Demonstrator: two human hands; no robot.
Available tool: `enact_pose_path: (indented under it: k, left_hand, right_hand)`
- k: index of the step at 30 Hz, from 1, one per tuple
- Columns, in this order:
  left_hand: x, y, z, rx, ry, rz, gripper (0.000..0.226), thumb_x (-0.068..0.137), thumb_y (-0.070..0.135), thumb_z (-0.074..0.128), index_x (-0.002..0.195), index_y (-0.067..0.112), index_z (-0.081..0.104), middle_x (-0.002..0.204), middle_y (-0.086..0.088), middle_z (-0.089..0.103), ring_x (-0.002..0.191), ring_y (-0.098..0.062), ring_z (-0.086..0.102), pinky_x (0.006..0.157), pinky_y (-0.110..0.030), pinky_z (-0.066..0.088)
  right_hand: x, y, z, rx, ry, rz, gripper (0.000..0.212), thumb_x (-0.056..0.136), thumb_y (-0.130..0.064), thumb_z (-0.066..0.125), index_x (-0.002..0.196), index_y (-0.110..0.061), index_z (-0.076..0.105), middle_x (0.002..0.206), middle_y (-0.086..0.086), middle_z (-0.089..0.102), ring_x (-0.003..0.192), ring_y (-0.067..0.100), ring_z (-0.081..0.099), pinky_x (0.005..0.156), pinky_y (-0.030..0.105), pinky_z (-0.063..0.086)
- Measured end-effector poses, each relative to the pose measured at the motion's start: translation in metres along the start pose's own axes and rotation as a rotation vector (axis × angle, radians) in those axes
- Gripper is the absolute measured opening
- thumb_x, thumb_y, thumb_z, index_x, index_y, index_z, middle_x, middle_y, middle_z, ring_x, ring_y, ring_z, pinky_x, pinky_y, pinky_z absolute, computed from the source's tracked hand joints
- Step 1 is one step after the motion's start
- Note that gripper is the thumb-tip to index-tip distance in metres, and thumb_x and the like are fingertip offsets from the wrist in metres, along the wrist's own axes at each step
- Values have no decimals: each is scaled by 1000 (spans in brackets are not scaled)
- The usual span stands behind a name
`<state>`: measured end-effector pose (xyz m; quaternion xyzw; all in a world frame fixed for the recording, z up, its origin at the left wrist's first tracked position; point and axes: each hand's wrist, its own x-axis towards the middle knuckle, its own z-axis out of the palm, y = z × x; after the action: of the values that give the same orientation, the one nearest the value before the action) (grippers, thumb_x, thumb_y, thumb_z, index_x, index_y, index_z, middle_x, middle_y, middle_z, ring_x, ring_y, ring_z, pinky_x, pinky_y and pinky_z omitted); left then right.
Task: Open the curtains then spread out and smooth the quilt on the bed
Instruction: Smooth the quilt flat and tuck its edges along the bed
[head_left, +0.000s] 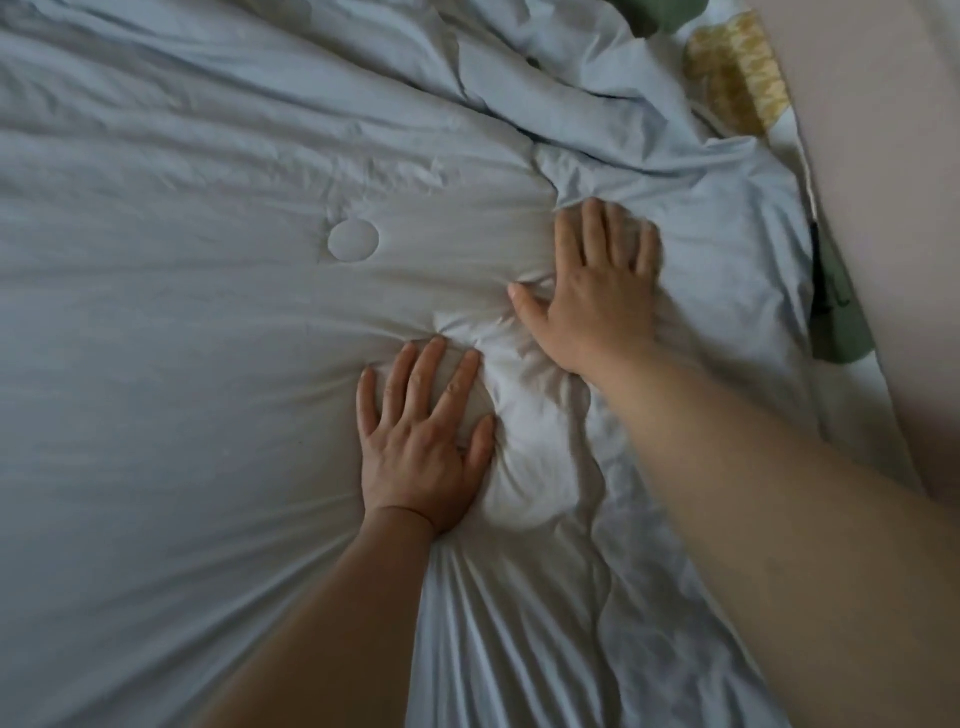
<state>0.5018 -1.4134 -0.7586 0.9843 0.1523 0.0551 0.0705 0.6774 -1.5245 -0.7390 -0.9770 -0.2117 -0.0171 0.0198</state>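
A pale blue quilt (182, 364) covers almost the whole view, with a stitched round patch left of centre. My left hand (423, 441) presses flat on it near the middle, fingers straight and spread. Farther away and to the right, my right hand (597, 291) also lies flat on the quilt, fingers straight, thumb out to the left. A puffed ridge of fabric bulges between the two hands. Creases fan out from under my left wrist, and the far right part of the quilt is rumpled. No curtains are in view.
A beige wall or headboard (883, 208) runs down the right side. A yellow patterned pillow (732, 73) sits at the top right, and a green-printed sheet edge (836, 332) shows beside the quilt's right border.
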Motion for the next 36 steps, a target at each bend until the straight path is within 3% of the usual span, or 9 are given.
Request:
enact_pose_path:
  k: [10, 29, 33, 36]
  left_hand:
    - [3, 1, -3, 4, -25, -13, 64, 85, 53, 42, 144, 29, 41, 152, 0, 36, 143, -22, 28, 114, -55, 17]
    - [8, 0, -3, -25, -108, -16, 66, 83, 53, 45, 144, 30, 41, 152, 0, 35, 143, -24, 26, 115, -56, 12]
    - [9, 0, -7, -47, -127, 11, 66, 81, 52, 46, 143, 30, 41, 151, -1, 38, 142, -25, 29, 114, -57, 14]
    - [32, -5, -15, -139, -56, 139, 68, 79, 50, 50, 142, 27, 40, 148, -6, 40, 139, -26, 32, 114, -57, 13]
  right_hand:
    - [-2, 3, 10, 55, 91, -8, 83, 83, -61, 37, 147, -9, 31, 155, 17, 26, 145, 32, 20, 115, 60, 10]
    - [3, 1, 12, 91, 139, 23, 74, 81, -54, 44, 143, -14, 40, 153, 12, 32, 144, 29, 24, 117, 53, 10]
    - [3, 0, 13, 69, 152, 43, 74, 80, -51, 46, 143, -14, 40, 152, 13, 34, 143, 31, 27, 117, 54, 13]
    - [4, 0, 14, 58, 121, 55, 75, 79, -53, 45, 144, -15, 39, 153, 12, 33, 142, 29, 28, 117, 54, 13]
